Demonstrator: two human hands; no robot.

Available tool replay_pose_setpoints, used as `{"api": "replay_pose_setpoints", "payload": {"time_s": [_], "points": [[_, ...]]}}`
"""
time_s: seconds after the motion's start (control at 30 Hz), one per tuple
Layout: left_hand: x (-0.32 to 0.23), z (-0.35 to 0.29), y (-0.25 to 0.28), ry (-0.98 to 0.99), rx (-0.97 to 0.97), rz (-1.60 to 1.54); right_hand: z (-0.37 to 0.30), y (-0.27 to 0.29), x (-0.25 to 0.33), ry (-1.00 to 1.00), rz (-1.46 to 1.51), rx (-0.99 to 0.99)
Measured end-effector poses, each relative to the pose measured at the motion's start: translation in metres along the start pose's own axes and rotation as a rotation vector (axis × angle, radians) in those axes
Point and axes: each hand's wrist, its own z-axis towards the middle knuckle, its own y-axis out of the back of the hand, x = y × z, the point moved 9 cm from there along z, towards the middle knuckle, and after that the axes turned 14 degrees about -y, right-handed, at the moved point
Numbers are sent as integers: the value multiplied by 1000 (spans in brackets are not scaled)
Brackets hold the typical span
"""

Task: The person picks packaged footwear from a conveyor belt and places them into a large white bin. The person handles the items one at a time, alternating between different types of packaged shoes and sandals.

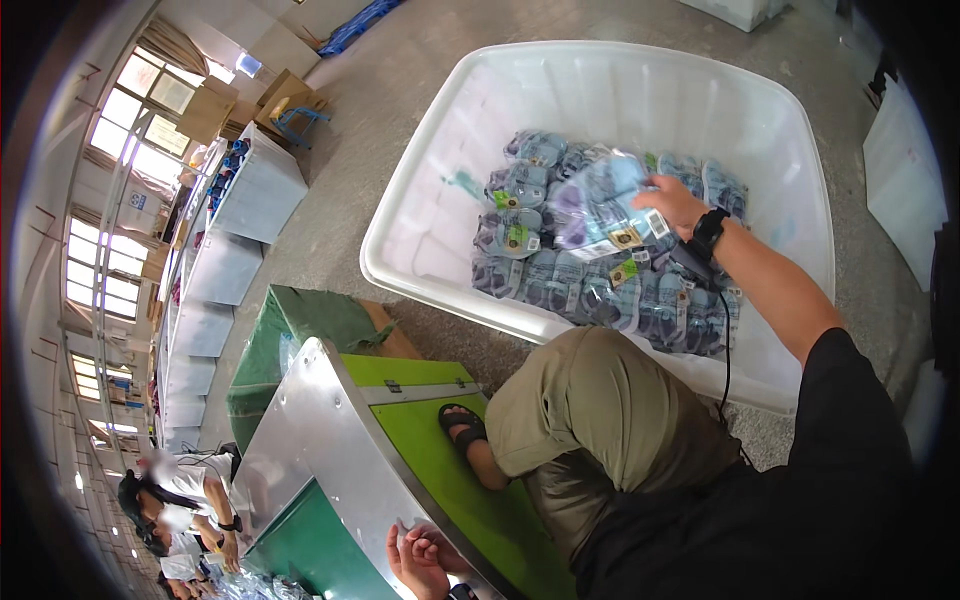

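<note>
Head view: the right hand [672, 205] pinches the edge of a clear plastic packet [598, 200] of blue and lilac soft goods (blurred, perhaps socks), held over similar packets [545, 272] inside a white plastic tub [435, 170]. It looks light, squashy and slick-filmed, probably best gripped by an edge. The left hand [418, 562], loosely curled, appears empty above the metal-topped workbench [312, 425].

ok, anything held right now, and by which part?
Right hand: a clear plastic pack, gripped at its right edge. Left hand: loosely curled, nothing visible in it.
</note>
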Motion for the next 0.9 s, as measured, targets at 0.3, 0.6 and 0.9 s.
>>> {"api": "replay_pose_setpoints", "payload": {"time_s": [0.3,0.6,0.9], "points": [[8,1,14,-199,-37,-71,49,-5,-89,-206,-215,-147],[8,-3,16,-227,-66,-51,73,-191,-81,-312,17,117],[15,-1,16,-273,92,-94,39,-141,-124,-506,-26,257]]}}
